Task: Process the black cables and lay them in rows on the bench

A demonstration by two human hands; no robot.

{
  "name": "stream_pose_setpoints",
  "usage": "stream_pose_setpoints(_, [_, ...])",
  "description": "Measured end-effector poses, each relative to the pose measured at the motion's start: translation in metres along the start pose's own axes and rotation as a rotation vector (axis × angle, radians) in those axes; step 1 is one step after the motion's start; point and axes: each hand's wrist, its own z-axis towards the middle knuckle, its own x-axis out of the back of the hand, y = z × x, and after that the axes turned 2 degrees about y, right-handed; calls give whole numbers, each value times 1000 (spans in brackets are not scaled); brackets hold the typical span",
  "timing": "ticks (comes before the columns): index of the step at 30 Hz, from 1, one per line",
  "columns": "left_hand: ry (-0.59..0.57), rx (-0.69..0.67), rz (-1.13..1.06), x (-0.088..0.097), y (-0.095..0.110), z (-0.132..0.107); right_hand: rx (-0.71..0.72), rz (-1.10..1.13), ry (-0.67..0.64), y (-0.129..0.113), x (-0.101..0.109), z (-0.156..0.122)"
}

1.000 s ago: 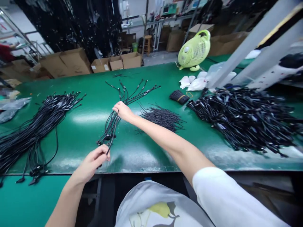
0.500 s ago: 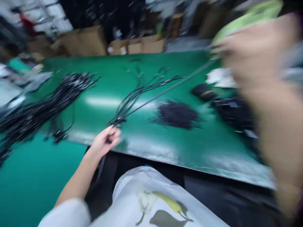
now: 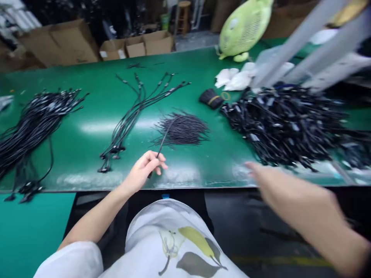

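My left hand [image 3: 143, 172] is shut on a thin black cable [image 3: 164, 141] that rises from my fingers over a small heap of thin black wires [image 3: 182, 129]. My right hand [image 3: 290, 193] is blurred, open and holding nothing, over the table's front edge. It is nearest to a large tangled pile of black cables [image 3: 284, 125]. A loose fan of black cables [image 3: 129, 119] lies on the green table mat [image 3: 87, 170] ahead of my left hand. A long cable bundle [image 3: 34, 131] lies farther left.
A tied bunch of black wires [image 3: 211, 98] and white bags [image 3: 233, 79] lie on the far side of the mat. A green fan [image 3: 244, 27] stands behind them. Cardboard boxes [image 3: 136, 44] sit on the floor beyond the table. Grey metal bars [image 3: 307, 46] cross the upper right.
My right hand has let go of the cable fan and swung right, toward the front edge. The fan now lies on the mat. My left hand has moved right, and the view has tilted.
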Motion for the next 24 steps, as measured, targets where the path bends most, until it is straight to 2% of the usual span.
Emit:
stream_pose_setpoints(2, [51,-208,298,-22,-6,-3,115,-2,-62,-27,-6,-13])
stream_pose_setpoints(4, [-64,-279,511,-38,-14,-11,179,123,-110,-49,-21,-10])
stream_pose_setpoints(6, [-252,-198,633,-48,-21,-17,149,185,-81,-59,-36,1])
stream_pose_setpoints(8, [-376,-79,697,-51,-24,-19,120,162,-2,-55,-48,11])
stream_pose_setpoints(11, [-518,93,671,-46,-20,-16,108,95,68,-33,-57,17])
stream_pose_setpoints(13, [-574,232,518,-37,-12,-12,56,82,31,-12,-60,15])
stream_pose_setpoints(15, [-495,325,194,-26,-2,-9,-41,133,-39,8,-64,9])
stream_pose_setpoints(17, [-279,287,-196,-14,9,-8,-117,211,-96,24,-72,0])
stream_pose_setpoints(19, [-56,199,-480,-5,17,-7,-110,273,-106,31,-82,-9])
stream_pose_setpoints(21, [49,186,-614,0,23,-6,-54,270,-80,30,-90,-17])
stream_pose_setpoints(24, [74,249,-688,5,23,-5,-23,176,-2,24,-91,-23])
